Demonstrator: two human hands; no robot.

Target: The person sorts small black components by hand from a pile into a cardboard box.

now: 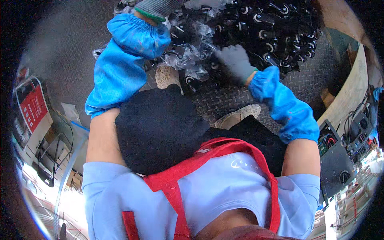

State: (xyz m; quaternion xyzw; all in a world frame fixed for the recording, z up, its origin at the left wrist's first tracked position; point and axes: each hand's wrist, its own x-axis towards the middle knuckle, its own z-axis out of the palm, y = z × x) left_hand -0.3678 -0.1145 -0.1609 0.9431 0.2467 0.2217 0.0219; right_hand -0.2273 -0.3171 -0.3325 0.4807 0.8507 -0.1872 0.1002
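Note:
A heap of small black caster wheels (262, 34) with pale hubs lies on the floor in front of me. Crumpled clear plastic wrap (180, 54) covers its left part. My right hand (235, 63), in a grey glove with a green cuff, reaches to the near edge of the heap. Motion smears its fingers, so a hold on anything does not show. At the upper edge of the picture is my left hand (158, 7), in a grey glove too, beside the wrapped part. Its fingers are mostly cut off or hidden. Both forearms wear blue sleeve covers.
Dark tread-plate flooring (212, 100) lies under the heap. My light shoes (240, 116) stand close to it. A curved pale board edge (356, 80) runs along the right, with dark electronic equipment (336, 160) behind it. A red-and-white box (32, 106) is at the left.

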